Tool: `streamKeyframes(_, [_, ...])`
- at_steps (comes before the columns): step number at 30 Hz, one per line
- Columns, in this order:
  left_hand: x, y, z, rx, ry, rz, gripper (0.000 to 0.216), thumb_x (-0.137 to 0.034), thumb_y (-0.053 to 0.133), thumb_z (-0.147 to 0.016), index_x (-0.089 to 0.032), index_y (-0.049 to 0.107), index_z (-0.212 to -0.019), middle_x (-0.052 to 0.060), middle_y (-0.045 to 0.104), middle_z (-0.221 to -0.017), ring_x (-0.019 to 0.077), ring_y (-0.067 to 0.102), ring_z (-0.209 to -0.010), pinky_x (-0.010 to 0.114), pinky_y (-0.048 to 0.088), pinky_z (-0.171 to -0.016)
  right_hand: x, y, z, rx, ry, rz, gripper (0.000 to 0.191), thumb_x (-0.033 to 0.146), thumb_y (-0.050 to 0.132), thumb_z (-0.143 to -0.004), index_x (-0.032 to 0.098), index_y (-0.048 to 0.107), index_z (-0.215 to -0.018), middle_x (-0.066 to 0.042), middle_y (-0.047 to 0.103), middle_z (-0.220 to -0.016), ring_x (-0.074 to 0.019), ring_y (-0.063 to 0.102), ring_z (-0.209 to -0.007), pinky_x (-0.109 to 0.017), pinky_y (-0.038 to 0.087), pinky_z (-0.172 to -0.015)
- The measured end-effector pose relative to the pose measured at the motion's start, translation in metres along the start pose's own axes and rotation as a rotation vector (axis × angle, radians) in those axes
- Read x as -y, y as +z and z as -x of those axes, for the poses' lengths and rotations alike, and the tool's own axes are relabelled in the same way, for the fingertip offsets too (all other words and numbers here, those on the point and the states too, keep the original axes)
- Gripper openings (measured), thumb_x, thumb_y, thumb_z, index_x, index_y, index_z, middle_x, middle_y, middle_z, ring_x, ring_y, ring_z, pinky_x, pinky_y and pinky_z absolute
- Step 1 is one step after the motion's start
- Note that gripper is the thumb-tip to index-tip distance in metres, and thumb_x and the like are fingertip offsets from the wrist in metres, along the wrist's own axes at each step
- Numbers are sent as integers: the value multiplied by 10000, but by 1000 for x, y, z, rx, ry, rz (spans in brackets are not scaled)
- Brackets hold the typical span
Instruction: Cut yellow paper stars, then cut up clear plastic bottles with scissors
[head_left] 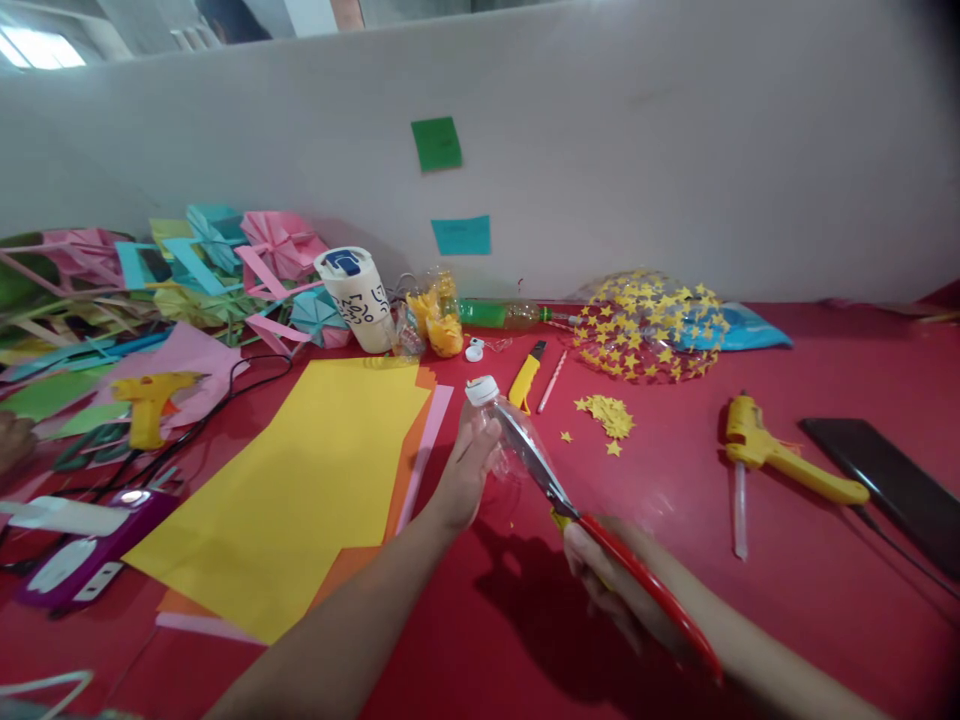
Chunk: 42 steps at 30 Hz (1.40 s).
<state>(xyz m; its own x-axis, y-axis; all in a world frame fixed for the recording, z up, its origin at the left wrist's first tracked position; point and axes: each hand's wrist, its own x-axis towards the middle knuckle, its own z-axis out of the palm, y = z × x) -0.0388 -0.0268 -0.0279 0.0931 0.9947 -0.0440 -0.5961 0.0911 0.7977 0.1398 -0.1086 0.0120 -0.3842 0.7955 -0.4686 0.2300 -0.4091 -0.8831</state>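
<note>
Your left hand [469, 470] is wrapped round the clear bottle [517, 445] at centre frame, thumb & fingers closed on its upper body, white cap toward the upper left. It's held just above the red table [750, 620]. Your right hand [600, 580], lower centre-right, is closed on the red handles of the scissors [615, 545]. The blades lie against the bottle's side; I can't tell how wide they gape.

Handling, as a judgement: the bottle looks empty, so v. light, thin-walled & springy. It prob. dents under a hard squeeze and is slick enough to twist in the palm. The neck & shoulder are the stiffest part, so grip there, approx. where you have it.

Counts:
- bottles: 2, the clear one in hand and a green one [495, 313] lying by the wall
- glue guns: 2, left glue gun [150, 405] and right glue gun [780, 455]
- sticky notes on the wall: 2, green note [436, 143] & blue note [461, 235]
- scissors: 1 pr.
- yellow box cutter [527, 377]: 1
- loose white cap [474, 352]: 1
- white cup [358, 298]: 1
- paper stars [609, 415]: too many to count
</note>
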Motion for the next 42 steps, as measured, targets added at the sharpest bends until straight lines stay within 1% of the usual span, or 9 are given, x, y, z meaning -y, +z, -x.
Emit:
streamKeyframes(7, [-2, 0, -1, -22, -19, 6, 273, -341, 702, -820, -276, 637, -1076, 31, 645, -1267, 257, 472, -1342, 402, 379, -1091, 6, -1, -1, -42, 32, 120, 559, 746, 465, -839, 223, 403, -650, 108, 368, -409, -56, 382, -350, -177, 330, -398])
streamKeyframes(16, [0, -5, -1, -23, -22, -4, 333, -357, 692, -829, -309, 625, -1151, 12, 617, -1314, 254, 446, -1363, 415, 358, -1112, 9, 0, -3, -79, 154, 156, 548, 740, 497, -797, 227, 390, -636, 103, 378, -407, -54, 387, -303, -142, 293, -298])
streamKeyframes(23, [-12, 2, -8, -29, 20, 32, 280, -419, 695, -811, -235, 635, -1014, 33, 695, -1033, 233, 612, -1137, 398, 432, -1026, 9, -6, -2, 37, 54, 123, 576, 783, 427, -825, 223, 425, -687, 103, 395, -394, -73, 409, -301, -181, 332, -364])
streamKeyframes(26, [-24, -1, -14, -94, -4, 108, 288, -457, 662, -827, -236, 614, -1006, 19, 686, -937, 201, 660, -964, 401, 476, -959, 7, -10, -2, 66, -3, 238, 545, 743, 492, -834, 222, 428, -688, 82, 433, -435, -92, 453, -364, -200, 349, -427])
streamKeyframes(28, [-29, -4, -18, -109, -35, 178, 259, -430, 644, -832, -222, 603, -981, 17, 678, -901, 194, 666, -878, 417, 496, -927, 6, -14, -5, -43, -82, 392, 518, 699, 575, -814, 218, 449, -670, 61, 454, -501, -100, 450, -427, -208, 318, -447])
streamKeyframes(31, [-30, -8, -19, -94, -91, 270, 199, -353, 603, -832, -197, 597, -956, 35, 684, -879, 204, 673, -839, 432, 514, -899, 4, -21, -14, -371, -227, 612, 493, 645, 655, -773, 212, 472, -625, 46, 433, -550, -113, 394, -510, -223, 272, -480])
streamKeyframes(33, [-28, -10, -19, -75, -120, 304, 171, -300, 575, -828, -184, 599, -950, 46, 690, -875, 206, 677, -836, 430, 519, -892, 2, -25, -20, -500, -268, 606, 489, 637, 660, -762, 211, 472, -610, 47, 419, -540, -119, 392, -518, -232, 278, -492])
streamKeyframes(38, [-21, -16, -22, -87, -141, 310, 155, -283, 577, -838, -186, 587, -958, 45, 696, -874, 197, 684, -828, 408, 526, -868, -4, -25, -29, -525, -272, 145, 492, 667, 650, -742, 216, 478, -652, 76, 431, -470, -108, 429, -371, -239, 332, -420])
streamKeyframes(42, [-20, -18, -26, -45, -133, 304, 185, -342, 592, -856, -190, 580, -961, 45, 696, -873, 200, 686, -819, 393, 535, -836, -12, -21, -29, -584, -361, 35, 485, 613, 704, -739, 224, 440, -620, 83, 421, -429, -97, 427, -345, -226, 330, -398])
